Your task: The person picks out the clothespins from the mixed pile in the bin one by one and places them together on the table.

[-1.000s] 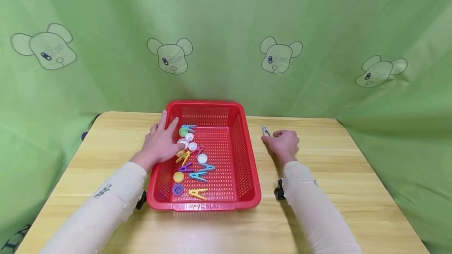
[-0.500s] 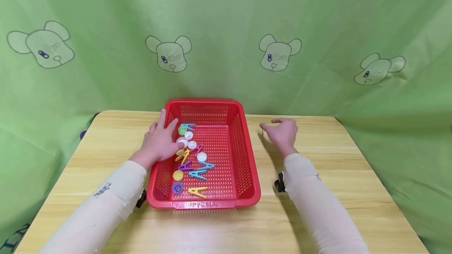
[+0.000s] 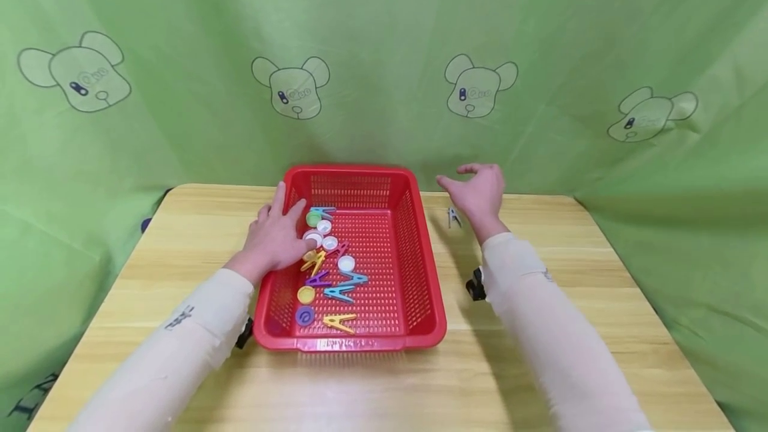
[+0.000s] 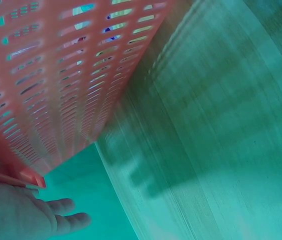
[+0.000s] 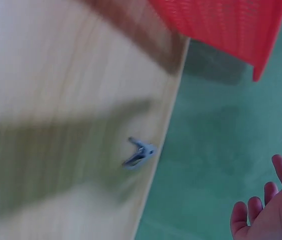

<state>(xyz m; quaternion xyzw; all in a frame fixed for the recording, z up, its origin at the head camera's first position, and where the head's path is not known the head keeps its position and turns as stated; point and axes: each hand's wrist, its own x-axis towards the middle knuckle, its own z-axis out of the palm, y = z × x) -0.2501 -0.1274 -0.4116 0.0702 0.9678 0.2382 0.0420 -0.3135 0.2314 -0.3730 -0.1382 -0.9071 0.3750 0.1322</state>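
Head view: red basket (image 3: 420, 265) set mid-table on wooden table (image 3: 570, 299), long axis running away from the camera. Left hand (image 3: 275, 240) laid over basket's left rim, fingers straight and spread, tips at the white caps (image 3: 321, 237) inside; nothing gripped. Inside basket along left half: green cap (image 3: 313, 219), white caps, yellow cap (image 3: 306, 295), purple cap (image 3: 304, 316), plus clothes pegs in yellow (image 3: 339, 321), blue (image 3: 343, 288) and purple (image 3: 317, 279). Right hand (image 3: 477, 192) raised above far-right part of table, fingers relaxed and apart, holding nothing. Small grey clip (image 3: 454, 217) lying on table just right of basket, below and just left of that hand, not touched. Green curtain (image 3: 384, 52) w/ bear drawings behind.

Left wrist view: perforated basket wall (image 4: 56, 85) seen close from outside, table surface (image 4: 221, 125) beside it. Left hand (image 4: 16, 215) at basket rim, lower left, fingers extended, empty.

Right wrist view: blurred. Grey clip (image 5: 138, 151) on table (image 5: 56, 110) near its edge, alone. Basket corner (image 5: 231, 25) at top. Right hand (image 5: 268, 210) at lower right, fingers loosely spread, clear of clip, nothing held.
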